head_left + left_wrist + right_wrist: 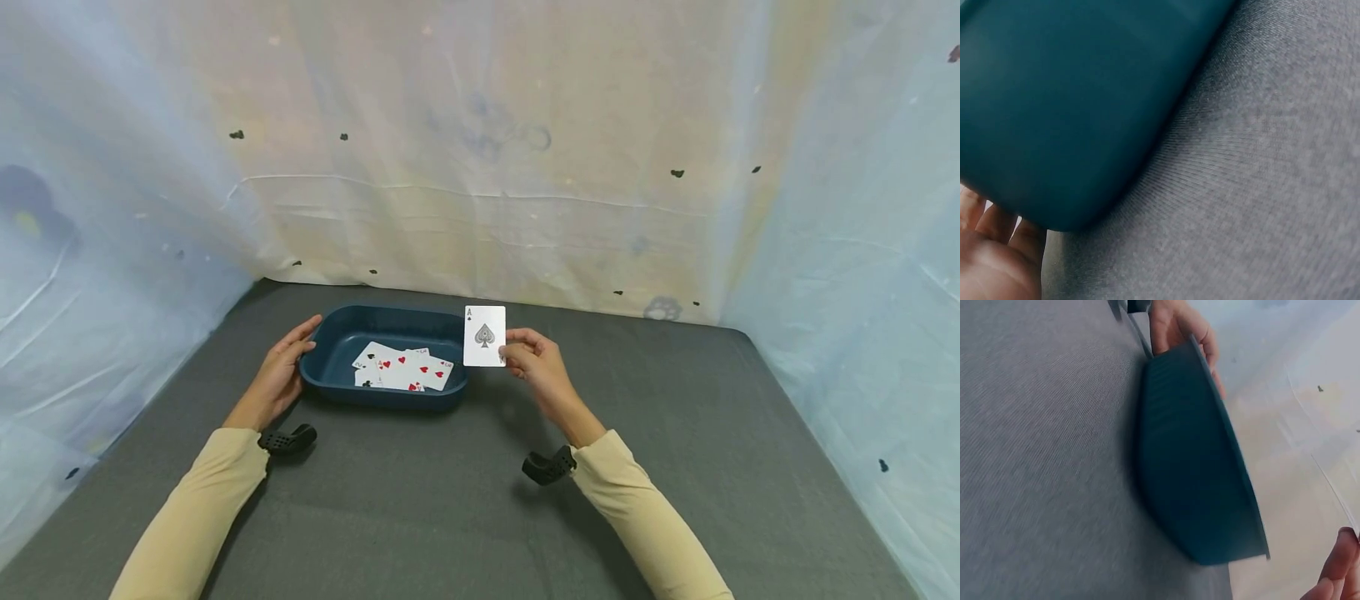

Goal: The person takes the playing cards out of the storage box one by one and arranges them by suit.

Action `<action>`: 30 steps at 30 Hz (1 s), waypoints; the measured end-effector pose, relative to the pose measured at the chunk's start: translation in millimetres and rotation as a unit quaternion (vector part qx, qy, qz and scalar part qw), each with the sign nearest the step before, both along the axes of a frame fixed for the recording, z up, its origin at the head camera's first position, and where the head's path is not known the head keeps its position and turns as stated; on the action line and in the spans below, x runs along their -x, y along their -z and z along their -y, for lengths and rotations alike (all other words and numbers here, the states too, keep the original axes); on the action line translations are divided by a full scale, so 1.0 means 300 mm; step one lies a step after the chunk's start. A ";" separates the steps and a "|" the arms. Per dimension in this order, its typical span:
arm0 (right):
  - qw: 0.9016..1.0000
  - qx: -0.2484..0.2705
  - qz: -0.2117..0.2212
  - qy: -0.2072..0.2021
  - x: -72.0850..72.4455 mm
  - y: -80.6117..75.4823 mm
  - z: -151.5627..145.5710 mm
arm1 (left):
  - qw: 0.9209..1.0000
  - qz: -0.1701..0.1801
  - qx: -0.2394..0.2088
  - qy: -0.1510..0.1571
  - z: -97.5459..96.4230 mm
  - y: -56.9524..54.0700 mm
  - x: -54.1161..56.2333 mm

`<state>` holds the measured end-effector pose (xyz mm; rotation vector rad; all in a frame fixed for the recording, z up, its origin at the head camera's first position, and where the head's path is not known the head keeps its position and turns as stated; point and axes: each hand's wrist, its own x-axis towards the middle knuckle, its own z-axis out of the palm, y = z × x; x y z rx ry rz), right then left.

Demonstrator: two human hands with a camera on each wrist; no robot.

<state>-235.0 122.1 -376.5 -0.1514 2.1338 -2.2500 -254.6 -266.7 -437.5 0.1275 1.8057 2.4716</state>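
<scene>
Between the thumb and fingers of my right hand (542,367) is an ace of spades playing card (484,335). It is held upright, face toward me, at the right end of a dark blue plastic tub (390,402). Several playing cards (397,368), red and black, lie loosely overlapped face up inside the tub. My left hand (279,375) grips the tub's left end, thumb at the rim and fingers along the outer wall. The left wrist view shows its fingers (999,222) against the tub's end; only fingertips of the right hand (1341,569) enter the right wrist view.
A dark grey cloth (420,508) covers the table beneath the tub. Pale patterned curtains (480,150) hang behind the table and along both sides. Each wrist carries a black strap-on device (551,467), below the beige sleeves (645,517).
</scene>
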 end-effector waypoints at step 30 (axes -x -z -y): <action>0.992 -0.076 0.103 0.009 0.002 0.120 -0.174 | 1.000 0.009 0.008 -0.004 0.005 -0.007 -0.002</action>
